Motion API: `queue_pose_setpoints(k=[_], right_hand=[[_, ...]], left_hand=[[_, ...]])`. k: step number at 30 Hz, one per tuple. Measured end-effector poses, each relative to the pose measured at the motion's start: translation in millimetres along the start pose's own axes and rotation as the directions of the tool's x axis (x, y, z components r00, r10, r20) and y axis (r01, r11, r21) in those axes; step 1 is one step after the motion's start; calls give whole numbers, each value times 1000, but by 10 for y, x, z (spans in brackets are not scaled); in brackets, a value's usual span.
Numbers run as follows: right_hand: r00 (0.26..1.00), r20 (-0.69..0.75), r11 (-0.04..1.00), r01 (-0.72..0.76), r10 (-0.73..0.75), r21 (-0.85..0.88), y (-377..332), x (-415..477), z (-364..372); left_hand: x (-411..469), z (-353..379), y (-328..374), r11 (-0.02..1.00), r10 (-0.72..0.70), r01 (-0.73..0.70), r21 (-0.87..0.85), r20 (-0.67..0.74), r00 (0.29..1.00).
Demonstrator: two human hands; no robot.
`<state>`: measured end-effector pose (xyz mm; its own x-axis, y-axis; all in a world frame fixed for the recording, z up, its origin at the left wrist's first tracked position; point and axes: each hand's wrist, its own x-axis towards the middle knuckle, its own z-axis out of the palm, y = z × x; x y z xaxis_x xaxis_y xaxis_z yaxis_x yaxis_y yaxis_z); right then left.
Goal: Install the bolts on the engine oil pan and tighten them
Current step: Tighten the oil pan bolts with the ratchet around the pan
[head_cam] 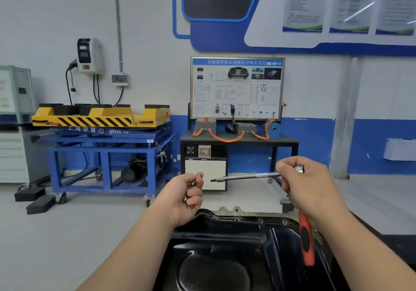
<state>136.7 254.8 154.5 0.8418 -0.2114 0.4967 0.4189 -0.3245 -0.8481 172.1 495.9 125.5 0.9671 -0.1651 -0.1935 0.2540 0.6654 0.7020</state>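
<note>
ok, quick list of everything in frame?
oil pan: one, black, bottom centre
bolts: several, count unclear, silver, in left hand
wrench: one, silver shaft, red handle, in right hand
lift table: one, yellow on blue frame, left
training board: one, white, centre back
wall charger: one, white, upper left
blocks: two, black, floor left
left hand: one, grips bolts
right hand: one, holds wrench

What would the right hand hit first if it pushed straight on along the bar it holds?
Probably the left hand, which grips bolts: the bar's tip points at it across a short gap. Depth is unclear, so it could miss.
</note>
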Motion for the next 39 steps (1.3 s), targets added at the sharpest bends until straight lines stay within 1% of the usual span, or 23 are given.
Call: queue_pose_setpoints(k=[4, 8, 12, 15, 17, 18, 19, 21, 23, 24, 25, 29, 31, 35, 39], right_hand=[[999, 18, 998, -40, 40, 43, 184, 33, -25], [997, 20, 994, -72, 71, 80, 325, 46, -33], [996, 21, 992, -89, 87, 92, 408, 64, -108], [995, 4, 990, -98, 98, 106, 442, 97, -195], [995, -12, 988, -99, 101, 115, 463, 117, -253], [994, -14, 988, -103, 106, 114, 475, 124, -283], [994, -13, 989, -105, 107, 108, 489, 129, -312], [996, -12, 993, -92, 93, 79, 526, 140, -365], [996, -23, 994, -82, 84, 75, 561, 146, -412], [996, -25, 993, -84, 86, 84, 577, 149, -432], [996, -21, 993, -86, 88, 83, 593, 152, -447], [997, 8, 996, -74, 74, 44, 652, 165, -468], [997, 7, 995, -82, 82, 49, 675, 177, -459], [996, 16, 995, -85, 84, 46, 699, 170, -410], [997, 27, 996, -73, 71, 50, 684, 136, -372]], left_hand=[[26, 41, -95, 997, -6, 4, 73, 32, 999], [49, 73, -153, 977, -4, 7, 214, -15, 1000], [93, 96, -153, 960, -19, 32, 277, -49, 999], [156, 168, -123, 904, -43, 60, 424, -49, 998], [221, 259, -156, 812, -61, 77, 578, -48, 997], [260, 305, -184, 741, -67, 82, 667, -48, 997], [303, 345, -212, 652, -75, 84, 753, -46, 996], [385, 394, -241, 430, -105, 72, 900, -30, 994], [460, 409, -233, 197, -163, 33, 980, 0, 987], [496, 411, -231, 115, -188, 12, 993, 10, 982], [531, 408, -238, 60, -203, -4, 998, 16, 979], [661, 401, -350, -75, -273, -32, 997, 10, 962], [708, 404, -389, -97, -300, -29, 995, -2, 954], [720, 401, -377, -40, -298, 2, 999, -14, 955], [702, 387, -369, -12, -323, 15, 1000, -18, 946]])
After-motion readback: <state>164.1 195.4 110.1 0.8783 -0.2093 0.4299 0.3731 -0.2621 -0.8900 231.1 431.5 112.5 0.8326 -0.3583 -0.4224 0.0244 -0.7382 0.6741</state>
